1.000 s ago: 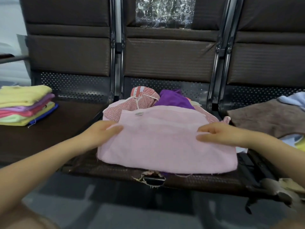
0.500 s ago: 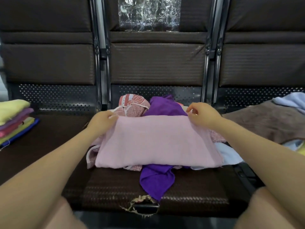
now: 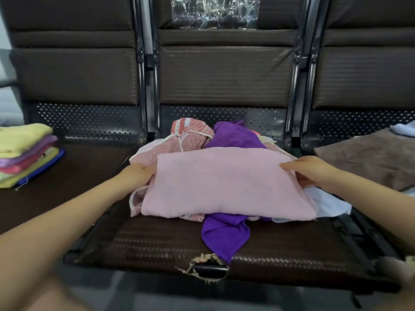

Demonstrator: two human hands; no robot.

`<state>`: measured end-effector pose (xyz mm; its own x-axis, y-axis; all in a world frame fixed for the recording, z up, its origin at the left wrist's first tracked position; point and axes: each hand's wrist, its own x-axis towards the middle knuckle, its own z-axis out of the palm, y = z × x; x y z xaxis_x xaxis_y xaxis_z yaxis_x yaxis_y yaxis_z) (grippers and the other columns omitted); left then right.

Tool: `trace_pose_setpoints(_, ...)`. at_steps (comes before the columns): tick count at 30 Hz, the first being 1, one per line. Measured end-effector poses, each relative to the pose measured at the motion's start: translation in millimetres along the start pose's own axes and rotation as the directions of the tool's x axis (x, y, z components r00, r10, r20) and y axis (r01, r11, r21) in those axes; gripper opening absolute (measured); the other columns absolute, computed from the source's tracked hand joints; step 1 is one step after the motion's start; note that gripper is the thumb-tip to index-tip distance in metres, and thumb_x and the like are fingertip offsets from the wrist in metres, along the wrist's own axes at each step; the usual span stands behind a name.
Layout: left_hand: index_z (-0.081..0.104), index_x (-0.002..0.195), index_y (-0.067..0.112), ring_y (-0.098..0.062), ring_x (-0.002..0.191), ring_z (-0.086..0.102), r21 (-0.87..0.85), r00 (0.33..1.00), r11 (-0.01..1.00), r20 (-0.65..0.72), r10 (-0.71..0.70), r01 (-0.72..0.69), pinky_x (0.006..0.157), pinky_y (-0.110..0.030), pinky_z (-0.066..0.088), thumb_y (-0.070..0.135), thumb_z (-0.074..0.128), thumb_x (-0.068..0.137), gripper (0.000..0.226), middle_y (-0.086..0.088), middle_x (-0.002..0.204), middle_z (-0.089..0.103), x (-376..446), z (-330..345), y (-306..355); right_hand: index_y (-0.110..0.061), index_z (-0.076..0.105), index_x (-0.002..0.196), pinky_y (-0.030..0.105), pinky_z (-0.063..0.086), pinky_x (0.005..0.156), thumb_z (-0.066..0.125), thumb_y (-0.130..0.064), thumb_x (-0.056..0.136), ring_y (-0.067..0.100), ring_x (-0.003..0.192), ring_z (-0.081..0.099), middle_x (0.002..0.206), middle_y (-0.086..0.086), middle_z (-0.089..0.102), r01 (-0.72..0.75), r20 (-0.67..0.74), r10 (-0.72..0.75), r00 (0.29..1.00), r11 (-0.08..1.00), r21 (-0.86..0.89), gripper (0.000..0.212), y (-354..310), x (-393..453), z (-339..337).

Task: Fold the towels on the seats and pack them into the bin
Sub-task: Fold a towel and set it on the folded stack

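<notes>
On the middle seat: a folded pale pink terry towel (image 3: pixel 226 185) lies across a loose heap of cloths, with both hands at its ends.
Middle seat: dark brown woven-textured seat pad (image 3: pixel 157 241) of a row of joined chairs, with a torn hole (image 3: pixel 203 268) at its front edge.
Left hand: the left hand (image 3: pixel 137 176) is at the pink towel's left end; its fingertips go under or behind the cloth edge, so I cannot tell whether they pinch it.
Right hand: the right hand (image 3: pixel 307 171) holds the pink towel's right end, fingers curled over the top edge and thumb lower at the side.
Heap under the towel: a red-and-white patterned cloth (image 3: pixel 190 140) sticks up behind on the left, a bright purple cloth (image 3: pixel 235 135) rises behind at centre and also hangs out below the front edge, and a white cloth (image 3: pixel 327 205) shows at the lower right.
Left seat: a neat stack of folded towels (image 3: pixel 24 153) in yellow, purple, pink, light green and blue sits on the left seat, well apart from the heap.
Right seat: a flat brown plush towel (image 3: pixel 368 158) covers the right seat, with a pale blue cloth (image 3: pixel 404 129) behind it at the frame edge.
Backrest: crinkled clear plastic film (image 3: pixel 215 12) lies against the top of the middle backrest.
Bin: none shows in this view.
</notes>
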<state>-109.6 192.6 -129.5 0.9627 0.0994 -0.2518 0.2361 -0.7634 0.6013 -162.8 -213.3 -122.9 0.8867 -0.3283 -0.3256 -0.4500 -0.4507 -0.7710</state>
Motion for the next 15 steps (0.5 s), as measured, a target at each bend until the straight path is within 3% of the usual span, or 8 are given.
trace_pose_setpoints(3,0.054,0.131,0.006,-0.027,0.108,0.055,-0.027,0.999,0.999,0.03,-0.043,0.044,0.08,-0.029,0.037,0.048,0.045,0.096,0.055,-0.012,0.131,0.055,-4,5,2,0.007,0.057,0.117,0.031,0.053,0.06,0.077,-0.035,0.079,0.024,0.074,0.063,0.09,0.017,0.066,-0.058,-0.028,0.061,0.998,0.992,0.113,0.06,12,-5,-10)
trace_pose_setpoints(6,0.054,0.129,0.006,-0.022,0.096,0.056,-0.161,0.993,0.983,0.1,-0.069,0.084,0.081,-0.032,0.041,0.05,0.052,0.093,0.057,-0.011,0.128,0.058,0,7,1,0.006,0.053,0.122,0.03,0.055,0.06,0.079,-0.039,0.076,0.022,0.071,0.068,0.09,0.017,0.07,-0.083,0.065,0.076,0.995,0.989,0.118,0.07,12,-12,-16)
trace_pose_setpoints(8,0.057,0.126,0.007,-0.022,0.103,0.059,-0.341,0.988,0.934,0.142,-0.058,0.104,0.087,-0.034,0.045,0.046,0.058,0.091,0.053,-0.006,0.123,0.062,0,6,1,0.005,0.054,0.119,0.034,0.054,0.072,0.076,-0.038,0.078,0.023,0.078,0.065,0.093,0.015,0.066,-0.1,0.133,0.076,0.988,0.978,0.183,0.063,4,-20,-13)
trace_pose_setpoints(11,0.058,0.125,0.013,-0.02,0.11,0.056,-0.505,0.987,0.857,0.159,-0.02,0.098,0.095,-0.034,0.042,0.04,0.063,0.089,0.045,-0.004,0.127,0.059,1,4,5,-0.006,0.042,0.132,0.038,0.043,0.101,0.069,-0.032,0.086,0.025,0.111,0.056,0.124,0.013,0.056,-0.17,0.212,0.107,0.971,0.937,0.305,0.06,-9,-28,0)
trace_pose_setpoints(13,0.061,0.109,0.016,-0.015,0.095,0.059,-0.595,0.988,0.8,0.152,0.018,0.077,0.085,-0.03,0.044,0.032,0.062,0.091,0.024,-0.003,0.118,0.062,-3,4,14,-0.008,0.039,0.14,0.037,0.037,0.107,0.066,-0.03,0.087,0.024,0.123,0.05,0.135,0.01,0.052,-0.243,0.265,0.144,0.953,0.888,0.391,0.063,-13,-28,2)
trace_pose_setpoints(15,0.059,0.106,0.014,-0.011,0.079,0.06,-0.677,0.988,0.731,0.149,0.032,0.078,0.069,-0.027,0.045,0.027,0.06,0.093,0.018,-0.001,0.097,0.067,-6,4,24,-0.008,0.047,0.136,0.039,0.037,0.107,0.065,-0.03,0.087,0.026,0.12,0.053,0.13,0.009,0.058,-0.322,0.298,0.198,0.934,0.828,0.459,0.057,-14,-26,0)
